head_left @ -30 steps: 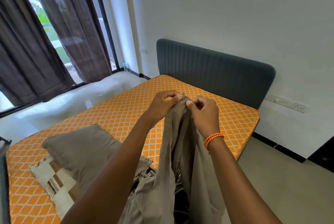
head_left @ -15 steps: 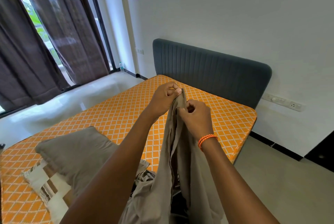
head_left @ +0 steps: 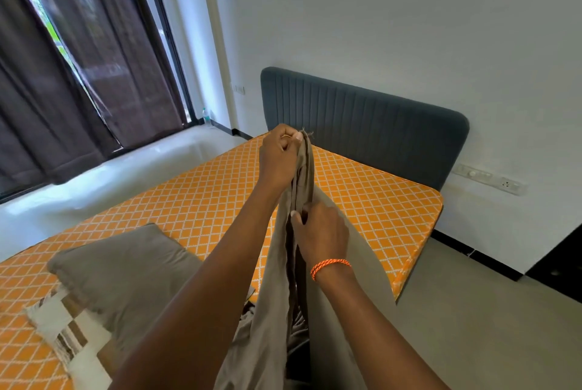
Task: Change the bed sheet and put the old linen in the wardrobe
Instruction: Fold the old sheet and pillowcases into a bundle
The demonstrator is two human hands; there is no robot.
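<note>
Holding taupe sheet [head_left: 330, 263]: my left hand [head_left: 278, 156] pinches its top, right hand [head_left: 321, 233] grips lower; grey pillow [head_left: 126, 267], orange mattress [head_left: 201, 197] beneath.

Single head view, looking forward and down, close over hands — bed [head_left: 204, 200] beyond

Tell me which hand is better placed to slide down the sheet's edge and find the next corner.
The right hand: it sits lower on the grey sheet, gripping its edges, while the left hand pinches the top corner.

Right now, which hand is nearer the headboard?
Left. The left hand pinches the sheet's top end just before the headboard; the right hand grips lower, nearer the person.
</note>
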